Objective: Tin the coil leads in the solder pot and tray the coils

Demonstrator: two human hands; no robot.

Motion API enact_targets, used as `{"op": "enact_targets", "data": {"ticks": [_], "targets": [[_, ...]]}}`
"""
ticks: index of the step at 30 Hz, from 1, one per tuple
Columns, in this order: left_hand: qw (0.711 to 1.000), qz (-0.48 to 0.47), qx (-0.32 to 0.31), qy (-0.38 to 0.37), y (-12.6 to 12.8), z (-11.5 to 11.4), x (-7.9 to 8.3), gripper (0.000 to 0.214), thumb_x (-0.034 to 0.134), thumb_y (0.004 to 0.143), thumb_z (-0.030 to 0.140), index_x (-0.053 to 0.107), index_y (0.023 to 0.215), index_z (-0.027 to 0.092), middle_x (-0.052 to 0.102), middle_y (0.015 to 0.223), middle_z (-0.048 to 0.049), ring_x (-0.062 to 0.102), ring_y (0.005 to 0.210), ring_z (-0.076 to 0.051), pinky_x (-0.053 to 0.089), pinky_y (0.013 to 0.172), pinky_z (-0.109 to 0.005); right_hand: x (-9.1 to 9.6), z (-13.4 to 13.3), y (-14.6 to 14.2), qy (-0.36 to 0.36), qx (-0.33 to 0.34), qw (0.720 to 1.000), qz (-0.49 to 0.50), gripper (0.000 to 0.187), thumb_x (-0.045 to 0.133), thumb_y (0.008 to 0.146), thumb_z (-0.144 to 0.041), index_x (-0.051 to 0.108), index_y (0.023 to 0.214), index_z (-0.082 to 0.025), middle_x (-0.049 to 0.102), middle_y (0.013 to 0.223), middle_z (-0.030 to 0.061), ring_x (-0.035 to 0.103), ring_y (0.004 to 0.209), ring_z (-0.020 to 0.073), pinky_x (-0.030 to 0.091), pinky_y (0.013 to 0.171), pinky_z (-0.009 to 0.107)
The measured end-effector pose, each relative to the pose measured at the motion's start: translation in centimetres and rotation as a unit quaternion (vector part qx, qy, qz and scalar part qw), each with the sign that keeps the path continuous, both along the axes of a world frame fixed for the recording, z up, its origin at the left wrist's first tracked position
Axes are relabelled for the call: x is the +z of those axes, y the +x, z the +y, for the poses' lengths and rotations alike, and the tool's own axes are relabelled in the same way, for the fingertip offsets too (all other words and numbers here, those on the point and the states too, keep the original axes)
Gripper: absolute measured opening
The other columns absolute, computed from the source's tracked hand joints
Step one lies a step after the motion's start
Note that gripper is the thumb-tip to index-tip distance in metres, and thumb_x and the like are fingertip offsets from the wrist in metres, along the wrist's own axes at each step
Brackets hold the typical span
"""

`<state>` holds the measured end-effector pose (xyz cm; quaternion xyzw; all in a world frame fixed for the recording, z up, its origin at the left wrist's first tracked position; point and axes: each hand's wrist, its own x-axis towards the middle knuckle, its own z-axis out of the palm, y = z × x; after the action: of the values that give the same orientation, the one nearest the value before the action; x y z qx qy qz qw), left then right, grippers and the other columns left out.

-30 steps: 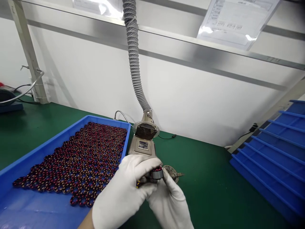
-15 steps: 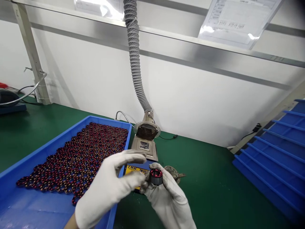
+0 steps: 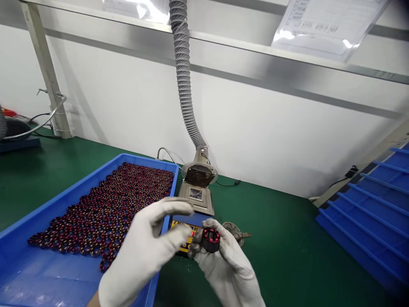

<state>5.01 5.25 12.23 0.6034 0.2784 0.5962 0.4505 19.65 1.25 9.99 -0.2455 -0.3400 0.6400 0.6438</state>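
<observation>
My right hand (image 3: 230, 264), in a white glove with darkened fingertips, grips a black ring-shaped part (image 3: 211, 244) with red marks around its top rim. The ring's opening faces up towards me. To its left, my left hand (image 3: 147, 243), also gloved, is raised with thumb and fingers apart and nothing between them. It hovers over the right edge of a blue tray (image 3: 64, 277). Many similar rings (image 3: 121, 204) with red and copper-coloured spots lie packed in that tray. Behind both hands stands a metal-topped device (image 3: 196, 195), its blue and yellow front partly hidden.
A grey ribbed hose (image 3: 183, 81) comes down to a round fan hood (image 3: 198, 174) on the device. Beside my right hand lies a round, stained metal piece (image 3: 233, 231) with a handle. Stacked blue trays (image 3: 370, 221) stand at the right on the green table (image 3: 277, 230).
The view has shifted slightly. My left thumb and fingers have drawn a little back from the ring. In my right hand, the ring has tilted a little towards me.
</observation>
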Motion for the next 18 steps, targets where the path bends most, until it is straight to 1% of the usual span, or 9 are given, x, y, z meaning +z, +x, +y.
{"op": "enact_targets", "data": {"ticks": [2, 3, 6, 8, 9, 11, 14, 16, 18], "targets": [[0.996, 0.068, -0.045, 0.022, 0.4, -0.1, 0.3, 0.025, 0.068, 0.068, 0.004, 0.073, 0.079, 0.026, 0.071, 0.090, 0.0016, 0.066, 0.087, -0.015, 0.052, 0.077, -0.019, -0.3, 0.2, 0.0, 0.011, -0.021, 1.000, -0.007, 0.028, 0.078, 0.069, -0.034, 0.069, 0.092, -0.021, 0.071, 0.086, 0.0075, 0.066, 0.084, 0.0239, 0.052, 0.082, 0.043], [0.995, 0.070, -0.057, 0.039, 0.7, -0.2, 0.3, 0.024, 0.066, 0.069, 0.003, 0.073, 0.075, 0.025, 0.071, 0.086, 0.0014, 0.066, 0.084, -0.014, 0.052, 0.076, -0.020, -0.5, 0.3, 0.0, 0.020, -0.039, 0.999, -0.016, 0.029, 0.079, 0.068, -0.034, 0.069, 0.092, -0.021, 0.070, 0.089, 0.0074, 0.065, 0.085, 0.0232, 0.052, 0.081, 0.041], [0.992, 0.033, -0.033, 0.119, 1.0, -0.7, 0.1, 0.021, 0.064, 0.076, 0.006, 0.070, 0.073, 0.025, 0.069, 0.083, 0.0021, 0.063, 0.088, -0.014, 0.051, 0.081, -0.022, -1.2, 0.8, 0.2, 0.061, -0.112, 0.990, -0.060, 0.031, 0.081, 0.066, -0.034, 0.069, 0.091, -0.021, 0.070, 0.092, 0.0068, 0.065, 0.082, 0.0201, 0.053, 0.078, 0.033], [0.988, 0.007, -0.003, 0.153, 0.7, -0.9, -0.1, 0.017, 0.065, 0.079, 0.011, 0.069, 0.076, 0.028, 0.069, 0.086, 0.0039, 0.061, 0.097, -0.014, 0.049, 0.087, -0.021, -1.6, 1.1, 0.2, 0.104, -0.195, 0.970, -0.102, 0.028, 0.082, 0.066, -0.029, 0.068, 0.089, -0.023, 0.070, 0.090, 0.0050, 0.065, 0.081, 0.0181, 0.053, 0.074, 0.029], [0.990, -0.007, 0.012, 0.143, 0.5, -0.9, -0.1, 0.016, 0.065, 0.080, 0.013, 0.069, 0.077, 0.029, 0.069, 0.089, 0.0047, 0.060, 0.100, -0.014, 0.048, 0.088, -0.021, -1.8, 1.2, 0.1, 0.129, -0.245, 0.952, -0.127, 0.026, 0.081, 0.067, -0.024, 0.067, 0.088, -0.024, 0.070, 0.090, 0.0038, 0.066, 0.082, 0.0173, 0.053, 0.073, 0.027], [0.997, -0.023, 0.014, 0.068, 0.4, -0.7, -0.1, 0.014, 0.067, 0.080, 0.018, 0.070, 0.085, 0.030, 0.070, 0.096, 0.0044, 0.061, 0.102, -0.014, 0.049, 0.087, -0.019, -2.1, 1.1, -0.4, 0.181, -0.345, 0.903, -0.180, 0.028, 0.078, 0.068, -0.012, 0.065, 0.087, -0.027, 0.070, 0.095, 0.0012, 0.065, 0.088, 0.0161, 0.053, 0.073, 0.025], [0.988, -0.031, -0.118, -0.095, 1.4, -0.3, -0.4, 0.031, 0.073, 0.075, 0.023, 0.068, 0.105, 0.026, 0.070, 0.105, -0.0013, 0.064, 0.100, -0.017, 0.051, 0.087, -0.023, -2.5, 0.8, -1.7, 0.254, -0.454, 0.810, -0.271, 0.041, 0.070, 0.067, 0.001, 0.067, 0.090, -0.032, 0.068, 0.101, -0.0006, 0.064, 0.095, 0.0172, 0.053, 0.081, 0.029], [0.968, -0.080, -0.181, -0.153, 2.7, -0.1, -0.9, 0.027, 0.074, 0.074, 0.024, 0.071, 0.100, 0.022, 0.073, 0.097, -0.0026, 0.066, 0.093, -0.017, 0.052, 0.085, -0.022, -2.8, 0.6, -2.5, 0.277, -0.507, 0.749, -0.324, 0.050, 0.068, 0.065, 0.006, 0.068, 0.093, -0.036, 0.067, 0.102, -0.0014, 0.063, 0.097, 0.0192, 0.051, 0.088, 0.035], [0.963, -0.144, -0.161, -0.163, 3.6, 0.0, -1.4, 0.010, 0.073, 0.075, 0.023, 0.073, 0.085, 0.021, 0.074, 0.086, -0.0008, 0.067, 0.082, -0.013, 0.052, 0.079, -0.018, -2.9, 0.5, -2.9, 0.280, -0.529, 0.720, -0.352, 0.054, 0.069, 0.065, 0.007, 0.068, 0.095, -0.038, 0.067, 0.101, -0.0018, 0.063, 0.096, 0.0207, 0.050, 0.089, 0.039]]}}
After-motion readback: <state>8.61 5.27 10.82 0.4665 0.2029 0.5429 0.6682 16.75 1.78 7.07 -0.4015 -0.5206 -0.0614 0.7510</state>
